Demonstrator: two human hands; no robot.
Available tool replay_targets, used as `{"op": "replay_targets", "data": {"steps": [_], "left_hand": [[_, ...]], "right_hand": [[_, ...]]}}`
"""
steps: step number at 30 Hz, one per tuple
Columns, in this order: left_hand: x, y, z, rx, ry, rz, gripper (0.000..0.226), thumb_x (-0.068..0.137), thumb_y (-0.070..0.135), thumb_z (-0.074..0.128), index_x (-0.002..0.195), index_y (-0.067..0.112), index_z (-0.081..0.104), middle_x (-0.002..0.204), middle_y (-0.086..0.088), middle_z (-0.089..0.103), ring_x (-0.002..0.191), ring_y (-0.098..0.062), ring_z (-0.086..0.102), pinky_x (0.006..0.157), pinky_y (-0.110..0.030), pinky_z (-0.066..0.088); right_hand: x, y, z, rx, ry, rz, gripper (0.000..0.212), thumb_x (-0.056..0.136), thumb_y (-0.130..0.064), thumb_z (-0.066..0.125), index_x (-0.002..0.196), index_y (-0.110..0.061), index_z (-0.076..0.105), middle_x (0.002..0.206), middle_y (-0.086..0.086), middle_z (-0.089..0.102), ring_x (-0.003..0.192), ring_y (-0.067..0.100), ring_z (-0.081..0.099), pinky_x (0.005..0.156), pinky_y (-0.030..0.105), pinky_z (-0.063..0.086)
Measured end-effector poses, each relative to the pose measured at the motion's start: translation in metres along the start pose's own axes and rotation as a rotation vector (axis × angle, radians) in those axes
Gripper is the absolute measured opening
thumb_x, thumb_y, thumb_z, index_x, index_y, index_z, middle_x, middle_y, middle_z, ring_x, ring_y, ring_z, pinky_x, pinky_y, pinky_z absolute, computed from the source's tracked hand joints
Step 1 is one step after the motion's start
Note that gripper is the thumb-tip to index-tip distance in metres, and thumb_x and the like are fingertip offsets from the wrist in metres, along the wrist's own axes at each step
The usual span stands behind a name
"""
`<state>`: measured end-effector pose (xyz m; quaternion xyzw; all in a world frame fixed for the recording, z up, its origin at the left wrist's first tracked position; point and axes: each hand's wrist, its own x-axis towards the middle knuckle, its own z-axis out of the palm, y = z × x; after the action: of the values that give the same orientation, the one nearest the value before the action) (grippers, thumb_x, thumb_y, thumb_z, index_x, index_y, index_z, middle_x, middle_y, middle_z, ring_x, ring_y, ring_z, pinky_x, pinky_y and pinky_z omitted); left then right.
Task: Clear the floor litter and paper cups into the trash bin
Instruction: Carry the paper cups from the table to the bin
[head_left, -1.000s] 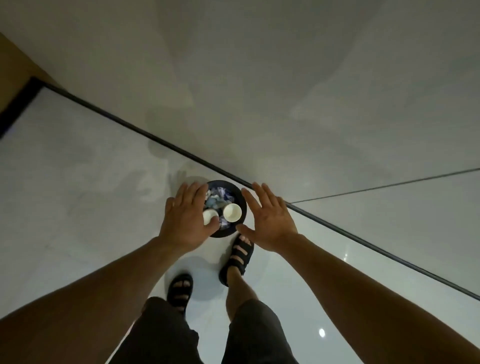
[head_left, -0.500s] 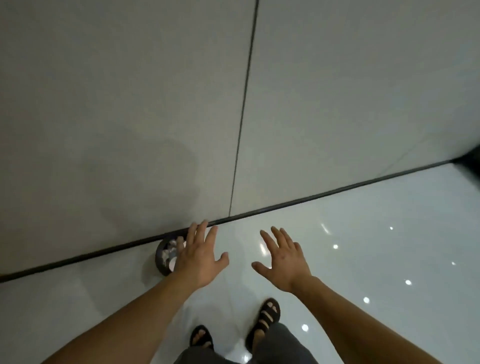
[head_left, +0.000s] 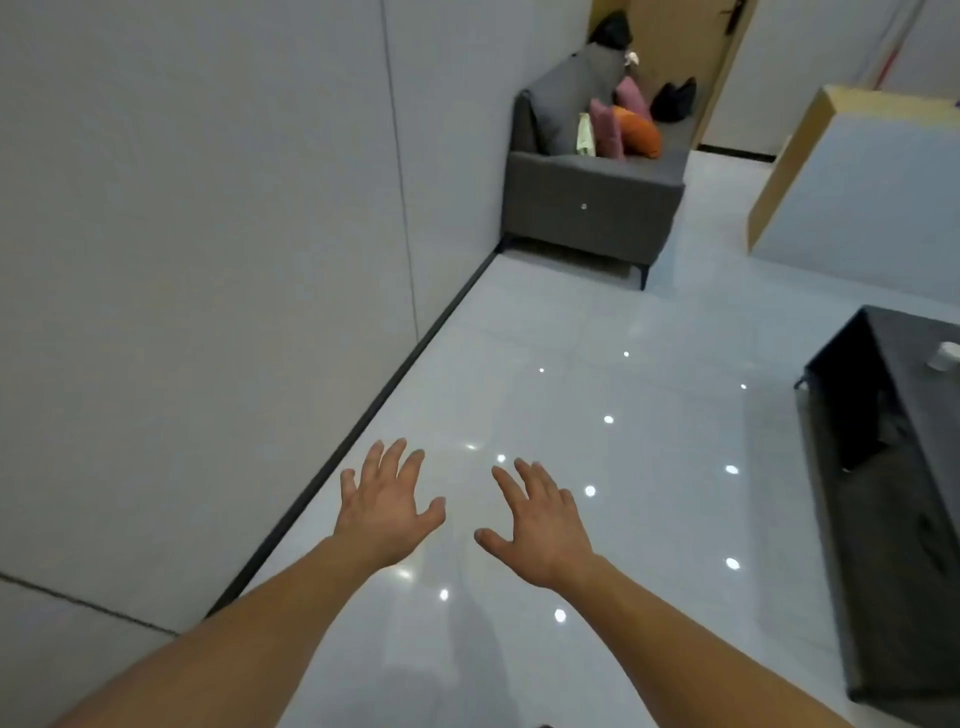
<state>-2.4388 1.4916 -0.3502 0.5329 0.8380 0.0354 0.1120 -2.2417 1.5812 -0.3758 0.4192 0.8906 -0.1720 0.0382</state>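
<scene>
The left hand (head_left: 387, 512) and right hand (head_left: 540, 525) are held side by side, apart, over the floor (head_left: 649, 364). The wall (head_left: 208, 260) runs along the left. At the far end a sofa (head_left: 587, 208) stands against the wall, with cushions (head_left: 623, 124) on it and a door (head_left: 670, 47) behind it. The bench (head_left: 893, 519) stands at the right, with a cup (head_left: 944, 356) on it.

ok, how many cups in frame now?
1. A white cup sits on the black table at the right edge of the view. None shows on the visible floor; others may be hidden out of frame.
</scene>
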Motion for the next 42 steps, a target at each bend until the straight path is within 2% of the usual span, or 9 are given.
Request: {"op": "replay_targets", "data": {"steps": [3,7,16,27,31,42], "left_hand": [[0.048,0.083,0.002,-0.017,-0.02,0.122,0.075,0.088,0.065,0.032,0.151,0.029,0.012,0.161,0.004,0.002,0.147,-0.021,-0.007,0.115,-0.053,0.004],[0.102,0.16,0.011,-0.02,-0.052,0.256,0.073,0.089,0.063,0.034,0.15,0.028,0.015,0.16,0.004,0.005,0.147,-0.02,-0.005,0.115,-0.053,0.007],[0.26,0.291,0.033,0.011,-0.161,0.522,0.074,0.089,0.063,0.036,0.15,0.027,0.016,0.16,0.002,0.006,0.147,-0.022,-0.003,0.114,-0.052,0.011],[0.411,0.505,0.039,0.069,-0.214,0.895,0.079,0.085,0.065,0.039,0.15,0.027,0.014,0.16,0.003,0.004,0.147,-0.021,-0.004,0.115,-0.052,0.012],[0.448,0.601,0.054,0.102,-0.197,0.992,0.08,0.084,0.064,0.041,0.15,0.026,0.015,0.16,0.002,0.007,0.147,-0.022,-0.001,0.114,-0.051,0.015],[0.545,0.817,0.063,0.159,-0.19,0.988,0.081,0.084,0.062,0.044,0.15,0.027,0.013,0.16,0.003,0.006,0.147,-0.021,-0.001,0.115,-0.05,0.015]], "right_hand": [[-0.006,0.082,-0.028,0.024,0.033,0.147,0.085,0.087,-0.074,0.034,0.155,-0.035,0.0,0.164,0.0,-0.002,0.15,0.022,-0.008,0.118,0.049,0.007],[0.0,0.16,-0.052,0.045,0.057,0.297,0.085,0.087,-0.074,0.034,0.155,-0.034,0.001,0.164,0.001,0.0,0.15,0.022,-0.007,0.118,0.048,0.008],[0.061,0.284,-0.088,0.151,0.118,0.621,0.085,0.088,-0.073,0.037,0.155,-0.033,0.003,0.164,0.001,0.0,0.15,0.022,-0.006,0.119,0.05,0.008],[0.085,0.443,-0.145,0.287,0.23,1.039,0.086,0.088,-0.072,0.039,0.155,-0.032,0.005,0.163,0.0,0.001,0.15,0.021,-0.002,0.12,0.049,0.01],[0.093,0.535,-0.163,0.289,0.257,1.092,0.086,0.088,-0.072,0.039,0.156,-0.031,0.005,0.163,0.001,0.002,0.149,0.022,-0.001,0.118,0.049,0.012],[0.097,0.763,-0.249,0.348,0.285,1.136,0.083,0.09,-0.066,0.043,0.156,-0.029,0.007,0.163,0.001,0.002,0.15,0.022,0.0,0.119,0.05,0.015]]}}
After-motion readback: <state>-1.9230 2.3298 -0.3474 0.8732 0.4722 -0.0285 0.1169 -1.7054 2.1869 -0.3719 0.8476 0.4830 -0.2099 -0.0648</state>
